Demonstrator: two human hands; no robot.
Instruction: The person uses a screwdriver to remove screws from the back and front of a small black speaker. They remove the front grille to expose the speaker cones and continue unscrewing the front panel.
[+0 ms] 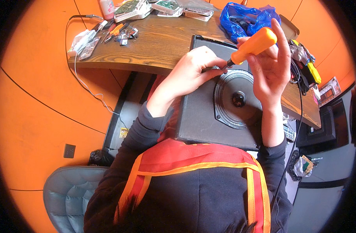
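One orange-handled screwdriver (252,47), one dark speaker box (209,101) with one round driver (237,99), one blue plastic bag (246,17) upper right, one grey padded chair (69,186) lower left, one wooden worktop (158,50).

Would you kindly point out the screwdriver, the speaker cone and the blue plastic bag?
screwdriver (255,45): head view, on its orange handle.
speaker cone (239,99): head view, on its dark centre cap.
blue plastic bag (240,17): head view, on its crumpled middle.

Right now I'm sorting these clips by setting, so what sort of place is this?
Probably a small electronics repair bench. A speaker panel lies on a wooden desk, an orange-handled screwdriver is at its rim, and circuit boards and small hand tools lie behind.
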